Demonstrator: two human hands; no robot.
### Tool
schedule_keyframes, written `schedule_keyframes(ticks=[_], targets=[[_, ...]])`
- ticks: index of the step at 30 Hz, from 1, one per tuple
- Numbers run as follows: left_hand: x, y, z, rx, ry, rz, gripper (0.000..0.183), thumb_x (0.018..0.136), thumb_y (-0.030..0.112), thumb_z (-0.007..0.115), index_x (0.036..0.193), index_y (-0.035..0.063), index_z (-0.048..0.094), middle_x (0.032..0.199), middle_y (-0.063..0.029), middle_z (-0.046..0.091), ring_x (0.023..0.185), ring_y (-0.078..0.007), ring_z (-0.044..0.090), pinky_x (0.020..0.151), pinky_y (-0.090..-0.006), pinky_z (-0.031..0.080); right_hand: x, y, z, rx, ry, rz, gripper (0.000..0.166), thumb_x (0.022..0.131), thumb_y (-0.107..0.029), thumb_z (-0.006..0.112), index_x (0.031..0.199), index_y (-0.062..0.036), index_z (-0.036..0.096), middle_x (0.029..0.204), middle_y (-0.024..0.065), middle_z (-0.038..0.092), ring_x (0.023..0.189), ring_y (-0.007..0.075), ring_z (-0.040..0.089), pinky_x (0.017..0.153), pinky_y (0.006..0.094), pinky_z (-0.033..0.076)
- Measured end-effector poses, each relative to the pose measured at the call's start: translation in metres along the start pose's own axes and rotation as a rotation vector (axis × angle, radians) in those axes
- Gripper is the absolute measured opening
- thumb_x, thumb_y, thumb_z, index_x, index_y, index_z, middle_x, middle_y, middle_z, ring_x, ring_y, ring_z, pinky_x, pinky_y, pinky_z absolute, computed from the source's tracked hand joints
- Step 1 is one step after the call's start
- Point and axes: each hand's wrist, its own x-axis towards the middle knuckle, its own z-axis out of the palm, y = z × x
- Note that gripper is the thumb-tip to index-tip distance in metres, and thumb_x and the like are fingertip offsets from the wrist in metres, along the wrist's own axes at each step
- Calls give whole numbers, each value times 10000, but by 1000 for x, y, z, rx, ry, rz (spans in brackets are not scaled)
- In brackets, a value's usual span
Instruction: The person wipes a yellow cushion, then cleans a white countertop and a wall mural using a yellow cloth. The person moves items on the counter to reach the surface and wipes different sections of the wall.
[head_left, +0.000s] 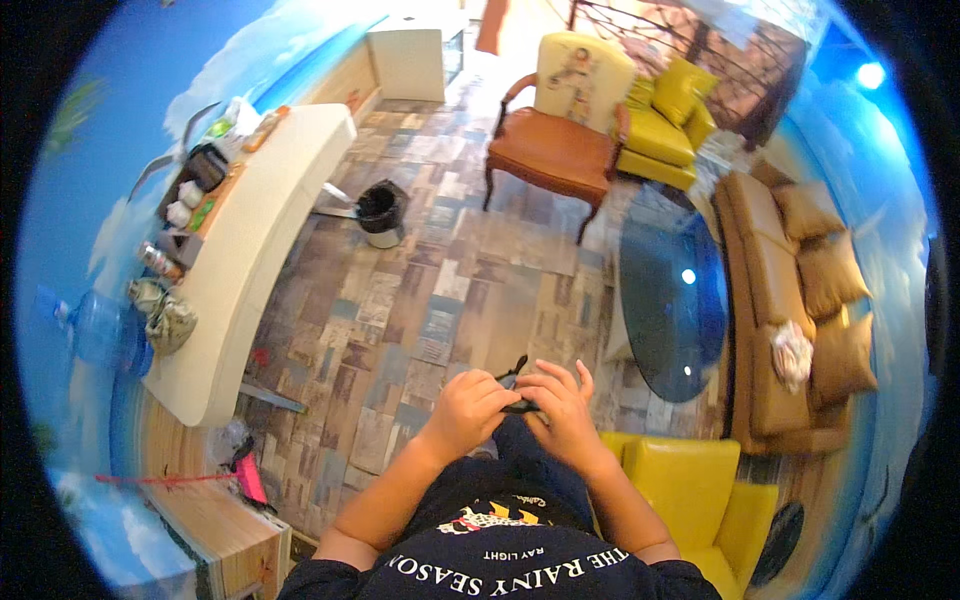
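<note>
In front of my body, a small dark object (519, 366), apparently a pair of dark glasses, is held between my two hands. A thin dark arm sticks up from it, and a dark curved part shows below my fingertips; the rest is covered by my fingers. My left hand (469, 406) grips its left side with the fingers curled over it. On the other side, my right hand (556, 405) pinches it with thumb and forefinger, while the outer fingers are spread and raised.
A white-topped counter (247, 247) carrying bags and containers runs along the left. A black-lined bin (382, 217) stands beside it. Ahead is a brown-seated armchair (555, 146). To the right are a dark oval glass table (667, 322) and a tan sofa (765, 277); a yellow armchair (679, 480) is close behind my right arm.
</note>
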Motion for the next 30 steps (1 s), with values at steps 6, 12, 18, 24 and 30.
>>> schedule_keyframes(ticks=[6, 12, 18, 24, 30], targets=[[-9, -74, -30, 182, 132, -281, 261, 741, 36, 720, 998, 86, 717, 923, -80, 695, 909, -310, 640, 800, -424, 518, 93, 49, 23, 184, -36, -54, 237, 813, -28, 681, 1034, -102, 641, 1032, 82, 677, 1111, 325, 616, 1080, 528, 358], [17, -126, -50, 182, 190, -531, 279, 791, 29, 710, 1067, 67, 733, 952, -115, 713, 915, -320, 655, 792, -414, 532, 199, 90, 21, 258, -220, -64, 186, 862, -108, 686, 1037, -59, 727, 892, 159, 688, 882, 366, 659, 782, 440, 519], [47, -139, -73, 112, 300, -711, 272, 802, 13, 686, 1059, 72, 754, 953, -129, 715, 919, -327, 662, 833, -414, 523, 289, 117, 50, 289, -512, -239, 163, 887, -114, 670, 1030, -65, 732, 912, 167, 698, 848, 377, 666, 752, 447, 532], [-3, -158, -96, 188, 457, -953, 237, 847, 74, 702, 1080, 91, 746, 971, -112, 716, 927, -311, 656, 828, -403, 515, 350, 85, 106, 467, -623, -346, 154, 898, -86, 667, 1032, -33, 721, 910, 187, 690, 846, 386, 661, 738, 432, 533], [-34, -185, -164, 251, 574, -1070, 197, 910, 91, 665, 1091, 71, 739, 989, -134, 713, 956, -321, 652, 843, -413, 514, 396, 17, 162, 524, -636, -475, 98, 887, -80, 704, 957, -12, 707, 867, 182, 674, 801, 379, 659, 700, 424, 531]])
